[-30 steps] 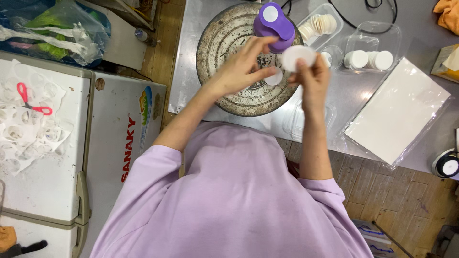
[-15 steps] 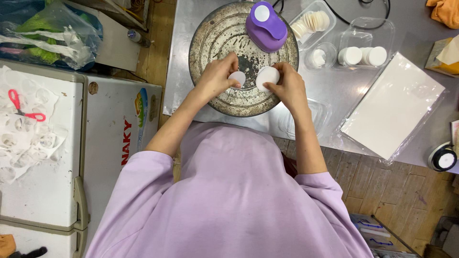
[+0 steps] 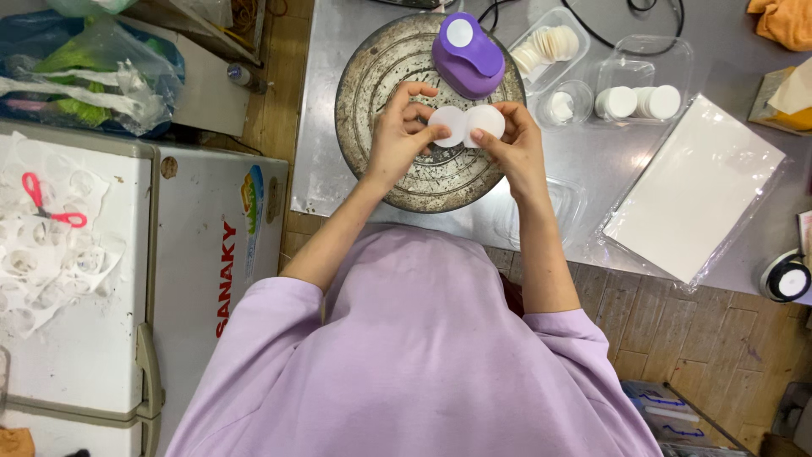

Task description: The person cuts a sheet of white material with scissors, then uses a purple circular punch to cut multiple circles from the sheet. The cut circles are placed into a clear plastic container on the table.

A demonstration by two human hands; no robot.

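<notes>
My left hand (image 3: 399, 135) pinches a white paper circle (image 3: 446, 127) and my right hand (image 3: 512, 145) pinches a second white paper circle (image 3: 486, 121). The two discs touch edge to edge above a worn round metal tray (image 3: 372, 80). A purple paper punch (image 3: 466, 52) with a white round button sits on the tray's far side, just beyond my fingers.
On the steel table (image 3: 609, 161) are a clear box of cut circles (image 3: 550, 46), another with stacked white discs (image 3: 643, 101), a wrapped sheet stack (image 3: 694, 186) and a tape roll (image 3: 787, 278). A white chest freezer (image 3: 194, 254) at left carries punched paper scrap and red scissors (image 3: 46, 201).
Both hands drew back from the punch toward me. The one white piece held earlier is now two circles, one in each hand, brought together side by side.
</notes>
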